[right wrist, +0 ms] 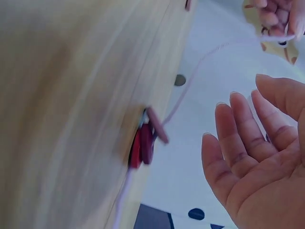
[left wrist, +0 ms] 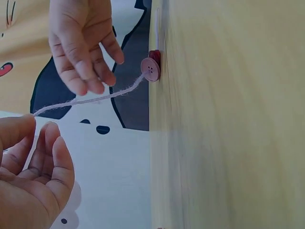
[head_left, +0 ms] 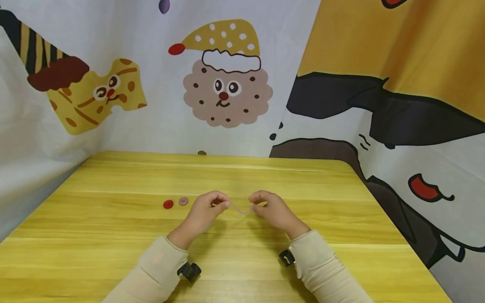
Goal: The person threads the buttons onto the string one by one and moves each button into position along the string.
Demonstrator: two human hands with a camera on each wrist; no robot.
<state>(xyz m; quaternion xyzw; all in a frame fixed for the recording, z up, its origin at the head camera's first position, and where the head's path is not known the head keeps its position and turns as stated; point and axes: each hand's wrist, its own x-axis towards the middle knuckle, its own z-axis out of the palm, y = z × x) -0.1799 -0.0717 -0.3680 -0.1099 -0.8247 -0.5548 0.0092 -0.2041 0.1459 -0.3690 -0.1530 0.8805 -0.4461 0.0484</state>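
Note:
Between its thumb and forefinger my left hand (head_left: 204,210) pinches one end of a thin pale pink yarn (left wrist: 95,99). The yarn runs across to a small stack of strung buttons: a pink four-hole button (left wrist: 150,69), then a dark red one (right wrist: 147,143) and a bright red one (right wrist: 135,150). Beyond the stack, the yarn's tail continues along the table. My right hand (right wrist: 264,157) has loosely spread fingers and holds nothing, close to the strung buttons. In the head view that stack cannot be made out near the right hand.
On the wooden table (head_left: 113,235), left of my left hand, lie a loose red button (head_left: 168,204) and a loose pink button (head_left: 183,201). A white curtain (head_left: 151,126) with cartoon prints hangs behind and beside the table.

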